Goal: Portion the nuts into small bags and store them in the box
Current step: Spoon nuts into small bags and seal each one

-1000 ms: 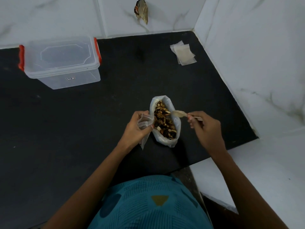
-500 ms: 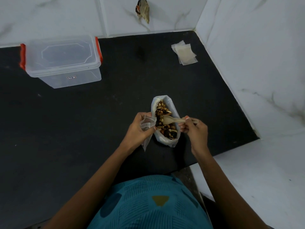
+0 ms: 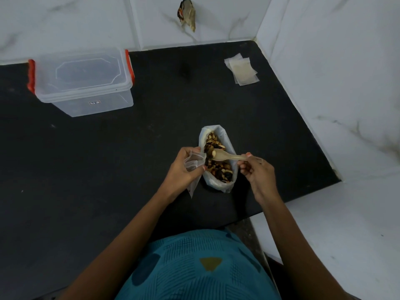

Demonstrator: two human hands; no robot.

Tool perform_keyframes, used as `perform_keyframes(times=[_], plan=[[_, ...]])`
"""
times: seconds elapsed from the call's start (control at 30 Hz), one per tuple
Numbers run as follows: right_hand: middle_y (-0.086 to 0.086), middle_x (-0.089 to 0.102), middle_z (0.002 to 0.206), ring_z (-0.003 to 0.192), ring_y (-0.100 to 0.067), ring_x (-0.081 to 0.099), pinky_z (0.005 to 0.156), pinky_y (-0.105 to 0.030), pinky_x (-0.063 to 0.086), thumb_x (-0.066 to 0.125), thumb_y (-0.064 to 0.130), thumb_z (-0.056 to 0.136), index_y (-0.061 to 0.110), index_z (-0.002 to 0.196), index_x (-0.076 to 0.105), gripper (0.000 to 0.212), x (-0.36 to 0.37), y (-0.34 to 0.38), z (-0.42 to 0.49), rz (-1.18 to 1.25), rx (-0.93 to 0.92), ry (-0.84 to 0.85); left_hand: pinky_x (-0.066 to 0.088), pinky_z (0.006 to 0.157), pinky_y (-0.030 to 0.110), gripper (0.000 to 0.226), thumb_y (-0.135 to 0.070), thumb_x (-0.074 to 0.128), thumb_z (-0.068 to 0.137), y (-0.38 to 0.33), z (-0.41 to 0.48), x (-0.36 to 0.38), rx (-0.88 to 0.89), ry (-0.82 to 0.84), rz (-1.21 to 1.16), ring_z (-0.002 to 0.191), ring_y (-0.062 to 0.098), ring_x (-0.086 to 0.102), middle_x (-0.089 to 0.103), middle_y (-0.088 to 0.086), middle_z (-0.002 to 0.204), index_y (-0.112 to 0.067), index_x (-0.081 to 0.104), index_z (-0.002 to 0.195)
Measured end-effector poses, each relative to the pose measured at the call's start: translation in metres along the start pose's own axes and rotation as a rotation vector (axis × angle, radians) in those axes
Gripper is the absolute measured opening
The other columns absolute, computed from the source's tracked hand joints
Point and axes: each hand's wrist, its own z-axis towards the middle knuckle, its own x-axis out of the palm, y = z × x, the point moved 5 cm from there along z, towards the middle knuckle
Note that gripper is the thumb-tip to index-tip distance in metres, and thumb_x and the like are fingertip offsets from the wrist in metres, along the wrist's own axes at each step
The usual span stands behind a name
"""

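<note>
While the left hand [image 3: 181, 169] grips the small bag [image 3: 193, 163] at its mouth, fingers [image 3: 188, 150] curled round the film, the right hand [image 3: 258, 173] pinches the spoon [image 3: 230, 156] by its handle end, with the bowl among the nuts [image 3: 218, 169]. The nuts sit in the big bag [image 3: 217, 185], which stands open-topped on the surface [image 3: 108, 169] between both hands.

Handling, as judged: the small bag is thin, limp and light. It would collapse unless held at the rim, so the mouth is the proper hold. The nuts are hard and loose, and likely to roll off a shallow spoon, so modest loads are advised. The big bag is soft-walled and may slump if knocked.

Clearance: the box [image 3: 84, 83], lid on, sits well apart at the far left. Spare bags [image 3: 242, 71] lie at the far right, near the wall. Room for moving lies leftward and toward the back. The front edge runs near the big bag, and a spilled nut could roll off there.
</note>
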Motion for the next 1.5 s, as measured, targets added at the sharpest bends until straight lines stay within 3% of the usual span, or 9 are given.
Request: perform_keyframes(times=[0.23, 0.43, 0.6, 0.9, 1.13, 1.27, 1.5], plan=[[-0.01, 0.063, 0.075, 0.069, -0.013, 0.058, 0.07, -0.026, 0.049, 0.052, 0.012, 0.092, 0.006, 0.083, 0.064, 0.017, 0.014, -0.006, -0.003, -0.116, -0.085, 0.026, 0.041, 0.071, -0.001, 0.038, -0.006, 0.061, 0.085, -0.001, -0.001, 0.0, -0.006, 0.014, -0.004, 0.099, -0.015, 0.049, 0.051, -0.022, 0.111, -0.022, 0.047, 0.116], [-0.007, 0.064, 0.073, 0.066, -0.01, 0.057, 0.066, -0.022, 0.048, 0.051, 0.013, 0.093, 0.002, 0.088, 0.063, 0.016, 0.013, -0.007, -0.002, -0.067, -0.07, -0.012, 0.044, 0.074, 0.005, 0.038, -0.007, 0.061, 0.085, -0.003, -0.001, 0.0, 0.004, 0.015, -0.018, 0.104, -0.012, 0.049, 0.05, -0.023, 0.115, -0.021, 0.047, 0.117], [-0.003, 0.065, 0.072, 0.064, -0.005, 0.057, 0.064, -0.019, 0.048, 0.051, 0.017, 0.093, 0.001, 0.093, 0.065, 0.02, 0.018, -0.005, -0.005, -0.252, -0.145, -0.025, 0.043, 0.073, 0.003, 0.037, -0.006, 0.06, 0.085, -0.003, -0.002, 0.001, 0.007, 0.029, -0.02, 0.104, -0.009, 0.05, 0.05, -0.021, 0.114, -0.022, 0.047, 0.116], [-0.002, 0.063, 0.062, 0.06, -0.006, 0.053, 0.061, -0.018, 0.044, 0.051, 0.011, 0.093, 0.006, 0.079, 0.063, 0.019, 0.008, -0.005, -0.004, 0.111, 0.125, -0.019, 0.044, 0.077, 0.007, 0.035, -0.009, 0.062, 0.084, -0.005, -0.002, -0.003, 0.021, 0.001, -0.044, 0.107, -0.007, 0.049, 0.05, -0.02, 0.116, -0.027, 0.048, 0.11], [-0.002, 0.063, 0.066, 0.063, -0.007, 0.053, 0.064, -0.02, 0.043, 0.05, 0.014, 0.093, 0.005, 0.087, 0.064, 0.018, -0.001, -0.005, -0.004, 0.116, 0.141, 0.011, 0.042, 0.074, 0.0, 0.039, -0.007, 0.063, 0.084, -0.006, -0.004, -0.004, 0.042, -0.009, -0.003, 0.1, -0.011, 0.05, 0.05, -0.017, 0.112, -0.021, 0.046, 0.116], [-0.002, 0.063, 0.067, 0.064, -0.007, 0.053, 0.065, -0.02, 0.044, 0.05, 0.015, 0.093, 0.006, 0.087, 0.064, 0.017, -0.005, 0.0, -0.007, 0.131, 0.138, 0.011, 0.045, 0.074, 0.005, 0.039, -0.007, 0.065, 0.082, -0.006, -0.003, -0.005, 0.054, -0.03, 0.036, 0.103, -0.004, 0.051, 0.05, -0.015, 0.111, -0.02, 0.045, 0.114], [-0.001, 0.063, 0.07, 0.064, -0.006, 0.054, 0.064, -0.019, 0.045, 0.05, 0.016, 0.093, 0.004, 0.098, 0.063, 0.019, -0.005, 0.017, -0.013, 0.166, 0.099, 0.043, 0.043, 0.074, 0.002, 0.041, -0.003, 0.066, 0.08, -0.013, 0.001, -0.003, 0.11, -0.068, 0.081, 0.099, -0.002, 0.051, 0.048, -0.013, 0.106, -0.017, 0.042, 0.11]])
